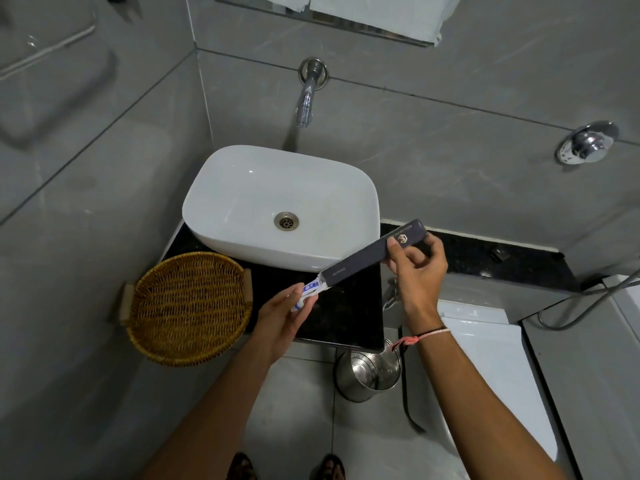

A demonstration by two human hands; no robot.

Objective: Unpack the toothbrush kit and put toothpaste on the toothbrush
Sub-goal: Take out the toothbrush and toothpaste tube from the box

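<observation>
A long, narrow dark kit box (pixel 360 259) with gold print hangs slanted over the black counter, in front of the white basin. My right hand (pixel 417 268) grips its upper right end. At the box's open lower left end, a white and blue packet (pixel 308 292) sticks out, and my left hand (pixel 282 315) pinches it between thumb and fingers. Whether the packet holds the toothbrush, the toothpaste or both I cannot tell.
A white basin (pixel 221 202) sits on a black stone counter (pixel 349 313) under a wall tap (pixel 306 95). A woven basket (pixel 188 306) stands at the counter's left edge. Below are a steel bucket (pixel 367 374) and a white toilet (pixel 491 362). A chrome valve (pixel 585 143) is on the right wall.
</observation>
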